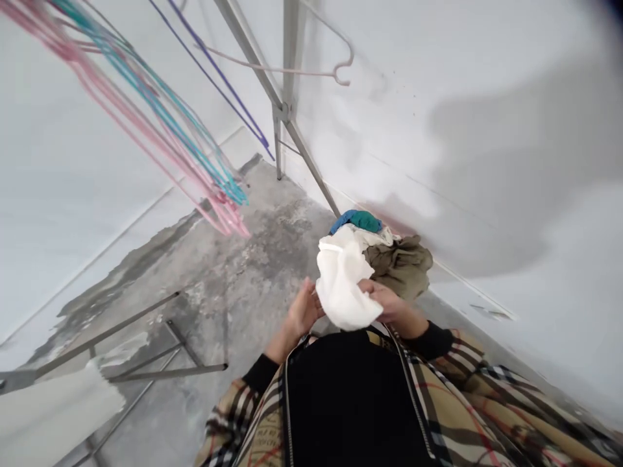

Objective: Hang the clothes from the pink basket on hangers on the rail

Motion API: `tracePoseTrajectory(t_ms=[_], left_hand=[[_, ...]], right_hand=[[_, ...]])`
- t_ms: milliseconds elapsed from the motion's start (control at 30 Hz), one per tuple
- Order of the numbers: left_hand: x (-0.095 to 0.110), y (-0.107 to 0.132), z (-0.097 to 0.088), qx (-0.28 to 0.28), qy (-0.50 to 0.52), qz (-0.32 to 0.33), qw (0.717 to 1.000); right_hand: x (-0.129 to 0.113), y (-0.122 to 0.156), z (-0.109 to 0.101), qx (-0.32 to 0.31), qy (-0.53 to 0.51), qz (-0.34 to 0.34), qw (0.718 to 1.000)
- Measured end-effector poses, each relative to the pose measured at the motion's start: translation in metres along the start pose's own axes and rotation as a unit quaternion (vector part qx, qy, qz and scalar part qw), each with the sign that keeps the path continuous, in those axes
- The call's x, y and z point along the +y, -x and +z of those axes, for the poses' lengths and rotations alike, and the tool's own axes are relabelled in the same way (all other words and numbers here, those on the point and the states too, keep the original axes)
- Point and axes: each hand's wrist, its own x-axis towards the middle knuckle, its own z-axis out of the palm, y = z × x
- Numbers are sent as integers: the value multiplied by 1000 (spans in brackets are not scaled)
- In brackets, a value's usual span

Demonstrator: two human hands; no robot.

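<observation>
A bunched white cloth (343, 279) hangs in front of my chest, between my two hands. Its exact kind of garment is not clear. My right hand (389, 303) is closed on the cloth's right edge, with fingers partly under a fold. At the left edge, my left hand (304, 307) has its fingers curled against the cloth, their tips hidden behind it. Just beyond lies a heap with an olive-brown garment (402, 264), a blue and green cloth (359, 221) and some whitish fabric (385, 235).
Pink hangers (146, 146) and teal hangers (180, 123) hang at upper left, near a purple hanger (228, 87). A metal rack (304, 152) stands by the white wall (487, 117). At lower left is a metal-legged stand (170, 373) with a torn pale cover (53, 415), on the concrete floor (263, 266).
</observation>
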Motion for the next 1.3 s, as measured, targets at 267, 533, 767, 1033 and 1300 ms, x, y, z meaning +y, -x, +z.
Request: tracePoseTrajectory(t_ms=[267, 533, 767, 1033, 1300], left_hand=[[41, 49, 4, -68, 143, 132, 979], [50, 108, -45, -151, 140, 200, 958], [37, 137, -76, -127, 126, 314, 932], [25, 164, -124, -17, 159, 445, 881], [25, 170, -140, 102, -28, 342, 934]], right_hand=[[-9, -5, 77, -302, 330, 8, 894], [-1, -9, 110, -105, 491, -121, 856], [30, -46, 162, 15, 412, -167, 896], [2, -63, 181, 153, 141, -137, 968], [-19, -63, 209, 91, 119, -97, 984]])
